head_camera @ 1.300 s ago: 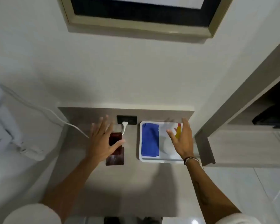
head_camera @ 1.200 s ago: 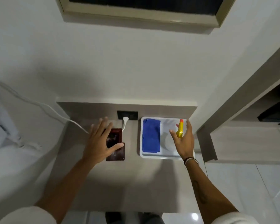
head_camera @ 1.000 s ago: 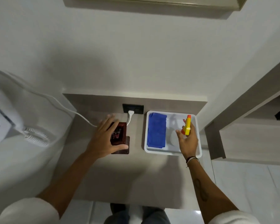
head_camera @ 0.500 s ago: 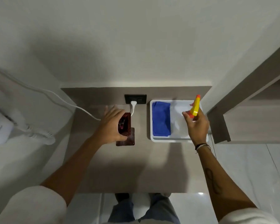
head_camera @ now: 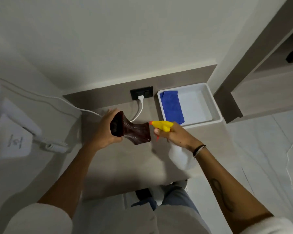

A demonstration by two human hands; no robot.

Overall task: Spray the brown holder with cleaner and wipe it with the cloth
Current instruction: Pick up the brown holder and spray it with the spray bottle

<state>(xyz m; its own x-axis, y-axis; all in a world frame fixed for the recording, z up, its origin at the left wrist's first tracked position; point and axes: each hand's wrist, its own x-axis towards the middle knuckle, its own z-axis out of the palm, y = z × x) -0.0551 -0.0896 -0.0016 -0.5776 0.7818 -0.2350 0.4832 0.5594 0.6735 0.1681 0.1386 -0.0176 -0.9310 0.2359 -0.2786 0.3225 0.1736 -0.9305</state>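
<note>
Overhead, left hand (head_camera: 103, 132) tilts holder (head_camera: 131, 130); right hand (head_camera: 178, 136) aims sprayer (head_camera: 161, 125).

Left hand (head_camera: 102, 130) gripped brown holder (head_camera: 132, 131) at center; right hand (head_camera: 178, 136) aimed spray bottle (head_camera: 161, 126) from 3 o'clock; blue cloth (head_camera: 172, 106) in tray (head_camera: 215, 108) at 1 o'clock.

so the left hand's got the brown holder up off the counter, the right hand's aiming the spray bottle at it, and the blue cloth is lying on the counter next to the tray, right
Not quite. The blue cloth lies inside the white tray, against its left wall, not on the counter beside it; the head view shows this. The rest stands: the left hand holds the brown holder up, and the right hand aims the spray bottle at it.
</note>
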